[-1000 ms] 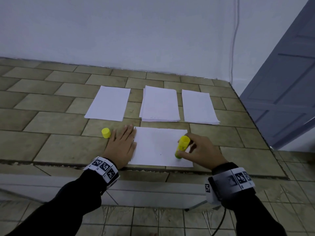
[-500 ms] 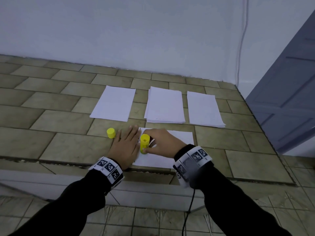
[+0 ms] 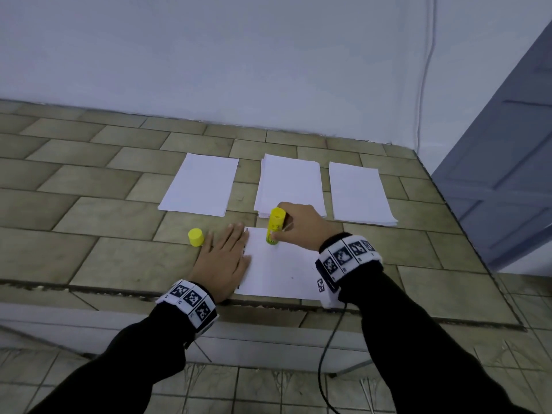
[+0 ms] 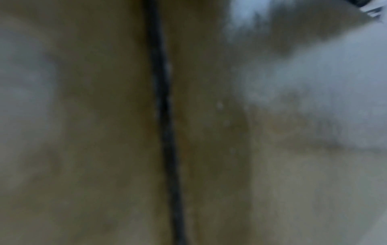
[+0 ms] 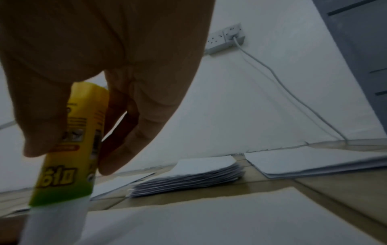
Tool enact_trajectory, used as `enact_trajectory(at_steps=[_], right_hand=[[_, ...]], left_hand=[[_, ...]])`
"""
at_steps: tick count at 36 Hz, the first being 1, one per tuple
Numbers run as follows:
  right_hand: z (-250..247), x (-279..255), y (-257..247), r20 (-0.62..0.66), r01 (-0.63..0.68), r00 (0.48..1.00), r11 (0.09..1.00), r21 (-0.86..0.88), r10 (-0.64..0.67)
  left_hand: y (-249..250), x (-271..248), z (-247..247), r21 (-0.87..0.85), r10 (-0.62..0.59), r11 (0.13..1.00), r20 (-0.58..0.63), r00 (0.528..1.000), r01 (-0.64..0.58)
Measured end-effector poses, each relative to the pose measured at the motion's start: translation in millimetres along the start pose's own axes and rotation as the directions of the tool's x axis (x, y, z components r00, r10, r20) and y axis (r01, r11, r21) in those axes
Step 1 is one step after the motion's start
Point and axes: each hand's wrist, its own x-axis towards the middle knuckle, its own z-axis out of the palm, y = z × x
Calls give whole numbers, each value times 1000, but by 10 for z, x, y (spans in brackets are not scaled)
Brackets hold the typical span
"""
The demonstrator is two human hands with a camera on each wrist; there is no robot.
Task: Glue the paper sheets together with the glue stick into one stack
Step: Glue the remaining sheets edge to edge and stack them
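A white paper sheet [image 3: 277,270] lies at the near edge of the tiled counter. My left hand [image 3: 222,261] lies flat with straight fingers on its left edge. My right hand [image 3: 298,228] grips the yellow glue stick [image 3: 275,226] upright, its white tip down on the sheet's far left part. In the right wrist view thumb and fingers [image 5: 125,149] pinch the glue stick [image 5: 69,149] above the sheet [image 5: 209,223]. The yellow cap [image 3: 195,237] stands just left of my left hand. The left wrist view is a blur of tile.
Three white paper piles lie in a row behind: a left one [image 3: 200,185], a thicker middle stack [image 3: 289,183] and a right one [image 3: 358,192]. A wall with a socket strip [image 5: 226,39] and cable stands behind. A grey door [image 3: 507,159] is at the right.
My right hand has carried the glue stick from the sheet's right side to its left, then up toward the far left corner. My left hand has stayed flat on the sheet's left edge.
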Motion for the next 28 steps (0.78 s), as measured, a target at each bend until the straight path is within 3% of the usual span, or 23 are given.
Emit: enact_trajectory(at_steps=[7,12,20,28], right_hand=[[-39,-615,133,101,68,992,992,108,-79],[0,-773,184,120,105,985,986,131,-121],[-114,-493,210,98,67,992,995,73,-74],[-250,-68,378,-27,-14,1000,1000,-26,14]], left_hand=[[22,10,-16,38,-28,999,50,998,26],[25,11,-9,73,-24,997,43,999,21],[1,19,25,74,-14,997,33,999,11],[-6,13,41,72,-7,997,7,1000,7]])
